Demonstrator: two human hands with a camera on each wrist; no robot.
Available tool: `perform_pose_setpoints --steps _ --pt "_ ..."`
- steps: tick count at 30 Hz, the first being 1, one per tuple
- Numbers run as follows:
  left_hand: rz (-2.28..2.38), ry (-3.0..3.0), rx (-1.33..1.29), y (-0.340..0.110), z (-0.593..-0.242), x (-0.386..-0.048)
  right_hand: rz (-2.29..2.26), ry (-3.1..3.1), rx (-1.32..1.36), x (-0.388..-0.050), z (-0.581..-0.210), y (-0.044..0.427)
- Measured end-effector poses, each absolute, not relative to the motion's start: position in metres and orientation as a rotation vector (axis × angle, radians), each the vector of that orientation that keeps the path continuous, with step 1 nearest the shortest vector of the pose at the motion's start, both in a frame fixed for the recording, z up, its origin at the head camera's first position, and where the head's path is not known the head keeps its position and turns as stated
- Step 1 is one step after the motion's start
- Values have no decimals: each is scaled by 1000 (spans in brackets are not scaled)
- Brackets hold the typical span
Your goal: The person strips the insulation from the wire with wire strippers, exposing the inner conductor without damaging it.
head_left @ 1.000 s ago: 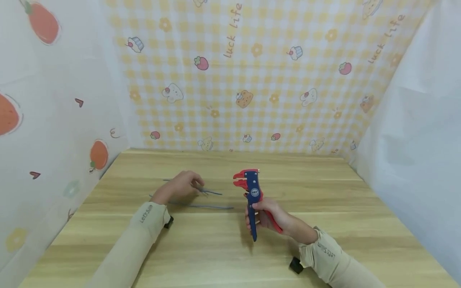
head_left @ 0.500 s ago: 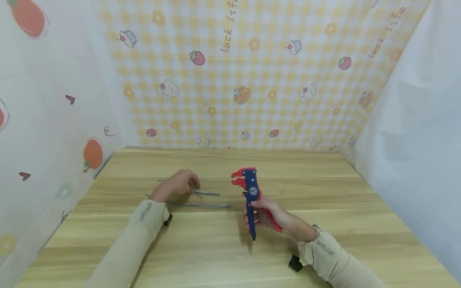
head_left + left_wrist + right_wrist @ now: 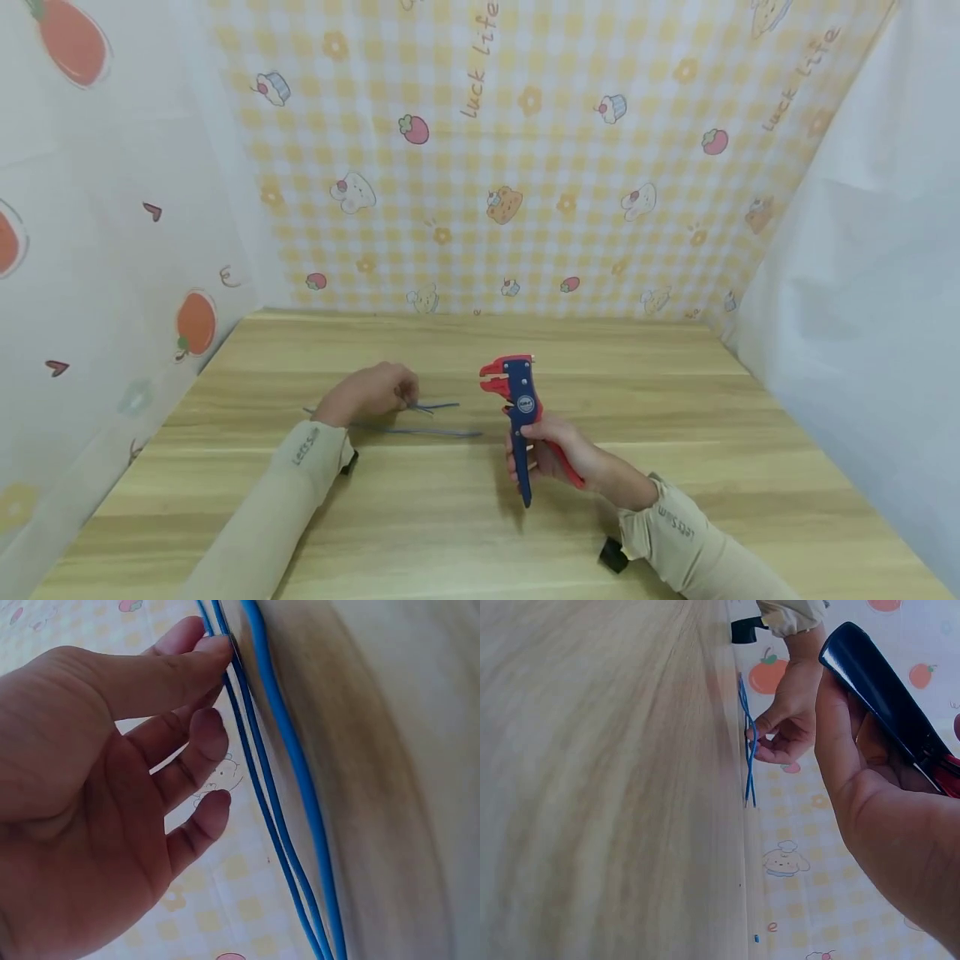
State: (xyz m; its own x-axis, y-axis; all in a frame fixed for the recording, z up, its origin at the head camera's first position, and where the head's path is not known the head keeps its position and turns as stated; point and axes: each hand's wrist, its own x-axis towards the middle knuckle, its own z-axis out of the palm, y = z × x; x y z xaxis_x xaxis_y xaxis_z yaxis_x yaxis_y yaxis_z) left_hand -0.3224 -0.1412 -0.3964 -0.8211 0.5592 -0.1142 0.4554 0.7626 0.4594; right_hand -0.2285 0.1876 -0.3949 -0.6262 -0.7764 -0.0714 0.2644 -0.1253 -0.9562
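Observation:
Blue wires lie on the wooden table at left of centre. My left hand is over the farther ones; in the left wrist view thumb and forefinger of the left hand pinch at a thin blue wire, other fingers loosely bent. A thicker-looking blue wire runs beside, untouched. My right hand grips a wire stripper with blue body and red jaws, held upright, its jaws parted and pointing left with nothing between them. In the right wrist view the right hand wraps the dark handle.
The wooden table spreads in front of both arms. Behind it hangs a yellow checked cloth, with a printed white sheet on the left and a white sheet on the right. A tiny blue piece shows in the right wrist view.
The left hand has shifted slightly left, and its fingers have drawn in at the wires. The right hand and the stripper have hardly moved; the head view has tilted slightly.

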Motion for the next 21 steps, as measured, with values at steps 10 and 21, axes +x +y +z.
perform_pose_setpoints --steps 10,21 --pt "739 2670 898 -137 -396 -324 -1851 1408 -646 -227 -396 187" --pt "903 2601 958 -130 -389 -318 -1837 1401 -644 -228 -397 188"
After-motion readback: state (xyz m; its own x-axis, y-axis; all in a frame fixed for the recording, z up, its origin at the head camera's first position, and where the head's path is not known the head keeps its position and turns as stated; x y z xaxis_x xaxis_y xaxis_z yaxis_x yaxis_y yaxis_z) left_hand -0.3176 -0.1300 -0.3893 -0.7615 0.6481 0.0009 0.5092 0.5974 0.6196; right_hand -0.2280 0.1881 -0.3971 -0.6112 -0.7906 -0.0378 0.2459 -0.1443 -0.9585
